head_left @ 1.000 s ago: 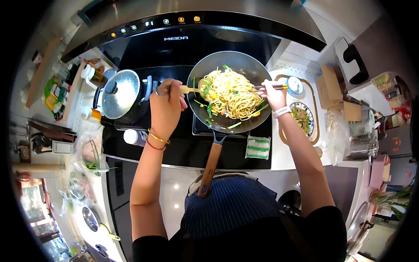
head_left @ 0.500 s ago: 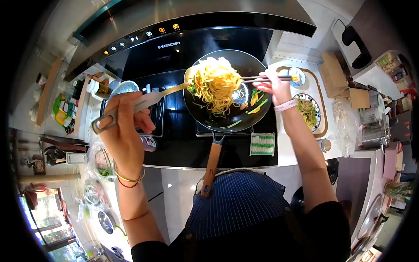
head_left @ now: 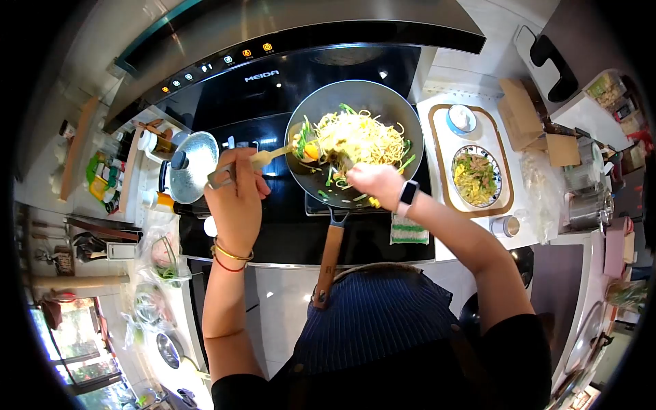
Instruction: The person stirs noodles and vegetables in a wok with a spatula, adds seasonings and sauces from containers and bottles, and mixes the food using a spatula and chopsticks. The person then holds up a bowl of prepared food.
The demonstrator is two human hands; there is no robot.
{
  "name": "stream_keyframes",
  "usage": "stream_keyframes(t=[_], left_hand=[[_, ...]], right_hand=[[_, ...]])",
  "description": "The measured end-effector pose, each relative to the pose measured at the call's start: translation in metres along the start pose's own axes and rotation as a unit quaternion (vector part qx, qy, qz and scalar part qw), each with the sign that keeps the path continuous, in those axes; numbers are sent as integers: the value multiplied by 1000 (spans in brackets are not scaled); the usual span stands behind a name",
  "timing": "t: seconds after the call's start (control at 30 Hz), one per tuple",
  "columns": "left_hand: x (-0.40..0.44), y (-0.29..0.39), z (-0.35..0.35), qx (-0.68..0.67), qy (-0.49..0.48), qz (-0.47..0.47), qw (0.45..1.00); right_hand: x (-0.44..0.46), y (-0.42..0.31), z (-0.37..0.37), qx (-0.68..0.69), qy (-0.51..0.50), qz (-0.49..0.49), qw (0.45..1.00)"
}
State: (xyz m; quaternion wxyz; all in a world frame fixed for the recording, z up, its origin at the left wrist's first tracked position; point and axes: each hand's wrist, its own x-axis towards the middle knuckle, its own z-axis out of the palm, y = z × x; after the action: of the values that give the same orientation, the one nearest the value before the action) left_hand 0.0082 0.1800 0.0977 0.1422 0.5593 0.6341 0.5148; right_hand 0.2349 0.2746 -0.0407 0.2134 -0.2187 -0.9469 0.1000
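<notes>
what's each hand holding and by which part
The left hand holds a cooking utensil by its handle. What, if anything, the right hand grips over the wok can't be made out.

Noodles (head_left: 365, 140) lie in the wok (head_left: 342, 98), a pot (head_left: 194, 164) to its left, a tray (head_left: 443, 147) to its right.

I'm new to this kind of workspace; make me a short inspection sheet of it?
Surface: black cooktop, with a white counter at its right.
Job's things: noodles in the wok; wooden handle toward the apron.
Clutter: striped cloth; lidded pot; tray with a bowl and patterned plate of food.
Grip: left hand holds a utensil reaching into the wok; right hand appears over the wok, its hold unclear.
Cables: nothing seen for certain.
Surroundings: range hood with lit icons; cardboard box at right.
</notes>
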Motion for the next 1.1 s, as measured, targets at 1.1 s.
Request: stream_keyframes(t=[1.1], left_hand=[[-6, 50, 6, -29, 4, 31, 999]], right_hand=[[-2, -38, -43, 313, 359, 187, 859]])
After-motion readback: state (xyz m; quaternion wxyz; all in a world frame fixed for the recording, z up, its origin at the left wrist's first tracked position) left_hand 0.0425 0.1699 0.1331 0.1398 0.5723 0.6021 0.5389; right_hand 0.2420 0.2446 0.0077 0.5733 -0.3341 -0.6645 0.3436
